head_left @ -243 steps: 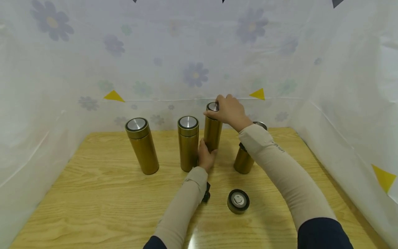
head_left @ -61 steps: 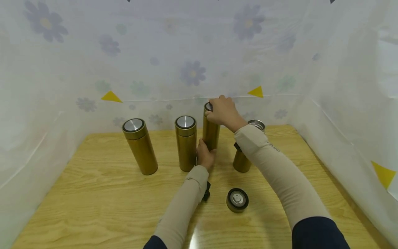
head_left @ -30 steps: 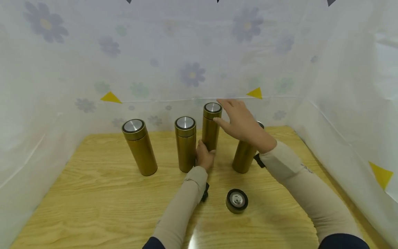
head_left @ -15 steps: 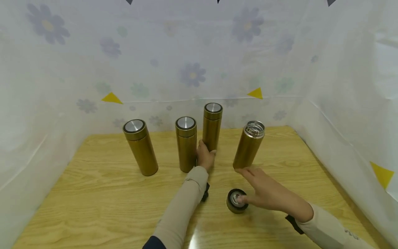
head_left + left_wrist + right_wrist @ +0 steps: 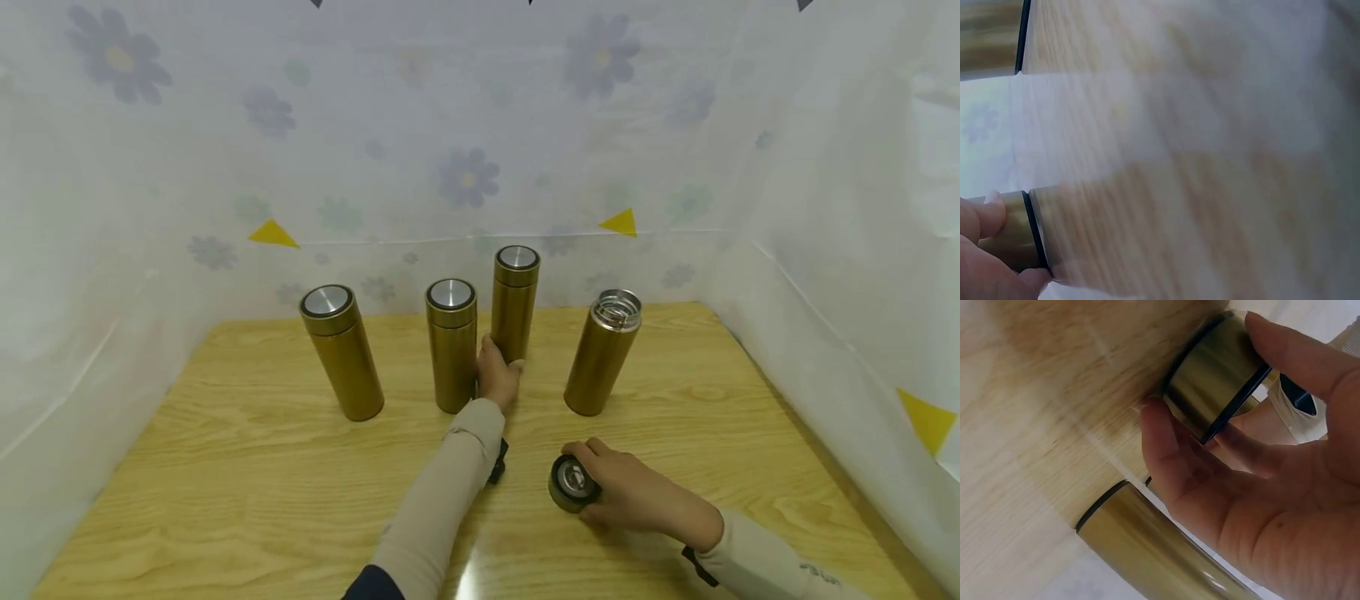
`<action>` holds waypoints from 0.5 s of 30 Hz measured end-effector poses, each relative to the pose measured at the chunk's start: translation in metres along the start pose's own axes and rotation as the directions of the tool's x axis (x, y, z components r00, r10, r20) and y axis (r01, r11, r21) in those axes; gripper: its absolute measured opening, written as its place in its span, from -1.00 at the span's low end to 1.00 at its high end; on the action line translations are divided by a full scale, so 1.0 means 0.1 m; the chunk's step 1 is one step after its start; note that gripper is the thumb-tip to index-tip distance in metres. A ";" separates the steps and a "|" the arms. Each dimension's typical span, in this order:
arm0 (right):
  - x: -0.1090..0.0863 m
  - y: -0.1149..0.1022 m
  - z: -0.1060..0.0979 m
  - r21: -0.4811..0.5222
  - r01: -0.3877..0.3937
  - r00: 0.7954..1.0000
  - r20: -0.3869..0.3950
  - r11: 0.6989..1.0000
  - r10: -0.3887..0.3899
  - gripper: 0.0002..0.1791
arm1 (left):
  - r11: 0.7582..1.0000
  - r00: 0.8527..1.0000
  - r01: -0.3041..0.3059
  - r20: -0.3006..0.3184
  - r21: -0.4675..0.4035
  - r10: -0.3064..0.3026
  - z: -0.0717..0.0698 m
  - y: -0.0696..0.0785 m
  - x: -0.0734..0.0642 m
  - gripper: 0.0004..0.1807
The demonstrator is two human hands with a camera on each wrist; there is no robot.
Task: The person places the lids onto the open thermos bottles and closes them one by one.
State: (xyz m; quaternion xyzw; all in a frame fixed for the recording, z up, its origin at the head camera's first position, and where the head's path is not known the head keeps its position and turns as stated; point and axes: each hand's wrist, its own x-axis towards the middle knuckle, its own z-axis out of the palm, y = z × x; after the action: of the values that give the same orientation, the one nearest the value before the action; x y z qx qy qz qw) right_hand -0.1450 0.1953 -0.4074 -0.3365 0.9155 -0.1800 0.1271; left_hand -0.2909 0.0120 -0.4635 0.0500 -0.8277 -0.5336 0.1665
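Note:
Around the lower part of a gold thermos flask (image 5: 516, 312), standing upright at the back with its lid on, the fingers of my left hand (image 5: 498, 377) are curled; the left wrist view catches the flask's base (image 5: 1016, 234) between thumb and fingers. Nearer the front, my right hand (image 5: 637, 493) holds a loose gold flask lid (image 5: 572, 485) by its sides, its inner face turned up. In the right wrist view thumb and fingers hold the lid (image 5: 1216, 375) around its rim. Behind the lid is an uncapped flask (image 5: 602, 354), its steel mouth showing.
Two more lidded gold flasks stand to the left: one (image 5: 453, 350) close beside my left hand, the other (image 5: 345, 358) farther off. The wooden table (image 5: 240, 492) is bounded by a flowered white sheet (image 5: 390, 117) behind and white sheets at both sides.
My right hand has let go of the back flask's lid, come forward and right past the uncapped flask, and taken hold of the loose lid. My left hand has stayed on the back flask.

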 end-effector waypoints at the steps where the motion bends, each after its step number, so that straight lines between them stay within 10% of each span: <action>1: 0.00 0.00 0.00 -0.003 0.003 1.000 -0.002 1.000 -0.003 -0.23 | 1.000 1.000 0.001 0.001 -0.001 -0.001 0.00 0.00 0.00 -0.41; 15: 0.03 0.03 0.03 0.019 0.008 1.000 0.011 1.000 -0.008 -0.24 | 0.997 0.995 0.059 0.072 0.048 -0.062 -0.03 0.02 0.00 -0.31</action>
State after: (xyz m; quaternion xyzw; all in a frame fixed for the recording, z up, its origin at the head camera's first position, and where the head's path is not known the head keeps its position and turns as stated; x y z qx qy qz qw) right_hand -0.1478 0.1947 -0.4114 -0.3398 0.9118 -0.1875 0.1344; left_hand -0.2901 0.0101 -0.4605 0.0593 -0.8434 -0.5207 0.1185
